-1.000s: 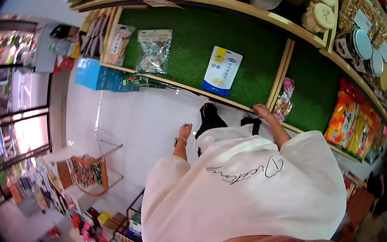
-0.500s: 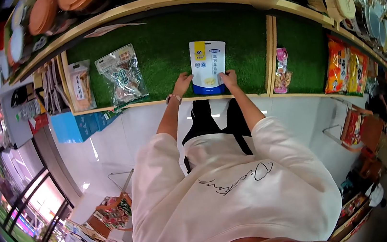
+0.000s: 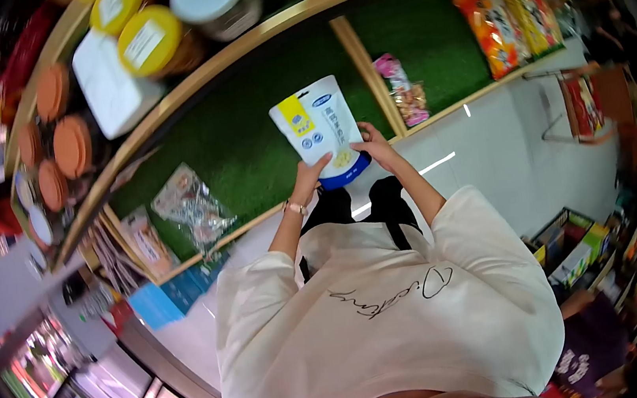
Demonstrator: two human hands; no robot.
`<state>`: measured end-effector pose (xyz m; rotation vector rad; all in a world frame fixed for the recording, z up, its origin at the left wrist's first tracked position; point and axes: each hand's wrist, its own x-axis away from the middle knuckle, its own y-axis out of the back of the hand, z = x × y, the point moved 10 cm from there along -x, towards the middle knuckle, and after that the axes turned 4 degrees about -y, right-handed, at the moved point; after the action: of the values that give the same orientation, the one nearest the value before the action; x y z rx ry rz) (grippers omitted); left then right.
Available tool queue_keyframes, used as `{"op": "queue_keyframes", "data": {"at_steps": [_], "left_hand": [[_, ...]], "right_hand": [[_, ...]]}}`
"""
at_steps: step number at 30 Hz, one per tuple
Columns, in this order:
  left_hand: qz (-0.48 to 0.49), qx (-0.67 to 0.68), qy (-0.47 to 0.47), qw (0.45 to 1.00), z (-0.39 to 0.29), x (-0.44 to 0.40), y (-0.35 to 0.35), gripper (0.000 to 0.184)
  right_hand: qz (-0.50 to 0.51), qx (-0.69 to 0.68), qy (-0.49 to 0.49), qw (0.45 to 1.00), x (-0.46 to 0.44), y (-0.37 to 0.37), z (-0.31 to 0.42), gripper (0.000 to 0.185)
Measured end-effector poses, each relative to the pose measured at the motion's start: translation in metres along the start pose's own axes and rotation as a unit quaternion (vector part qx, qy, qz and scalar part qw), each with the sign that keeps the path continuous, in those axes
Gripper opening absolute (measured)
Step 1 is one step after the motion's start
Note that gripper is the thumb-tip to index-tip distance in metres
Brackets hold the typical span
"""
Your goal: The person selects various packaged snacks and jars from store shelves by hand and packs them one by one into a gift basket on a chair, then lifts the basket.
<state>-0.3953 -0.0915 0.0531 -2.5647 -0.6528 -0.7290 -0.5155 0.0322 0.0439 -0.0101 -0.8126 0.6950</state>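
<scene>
We see the white-and-blue pouch [image 3: 319, 129] gripped along both sides of its lower half, the left hand [image 3: 307, 181] on one edge and the right hand [image 3: 378, 146] on the other, thumbs over its front. A second ago it lay untouched on the green mat [image 3: 243, 136] of the counter [image 3: 263, 217], while our right hand rested at the front edge and our left hung free. Now it looks larger to us, apparently raised, its blue end reaching past that edge. The clear packet [image 3: 190, 205] and pink packet [image 3: 402, 87] remain on the mat.
</scene>
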Motion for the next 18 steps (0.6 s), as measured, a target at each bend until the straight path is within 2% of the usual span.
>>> {"op": "queue_keyframes", "data": {"at_steps": [5,9,13,17,18], "left_hand": [[0.088,-0.011,-0.004,0.996,-0.033,0.025,-0.096,0.045],[0.165,-0.077,-0.004,0.983,-0.054,0.044,-0.191,0.042],[0.268,-0.18,-0.029,0.946,-0.062,0.06,-0.3,0.034],[0.372,-0.178,-0.044,0.91,-0.05,0.093,-0.416,0.028],[0.407,-0.194,-0.076,0.889,-0.045,0.1,-0.445,0.028]], "right_hand": [[0.015,0.02,0.051,0.998,0.108,0.044,0.071,0.054],[0.006,-0.131,0.075,0.989,0.173,0.094,0.075,0.053],[-0.103,-0.231,0.105,0.962,0.245,0.174,0.068,0.049],[-0.212,-0.257,0.189,0.924,0.33,0.253,0.068,0.044],[-0.248,-0.277,0.203,0.906,0.35,0.273,0.064,0.043]]}}
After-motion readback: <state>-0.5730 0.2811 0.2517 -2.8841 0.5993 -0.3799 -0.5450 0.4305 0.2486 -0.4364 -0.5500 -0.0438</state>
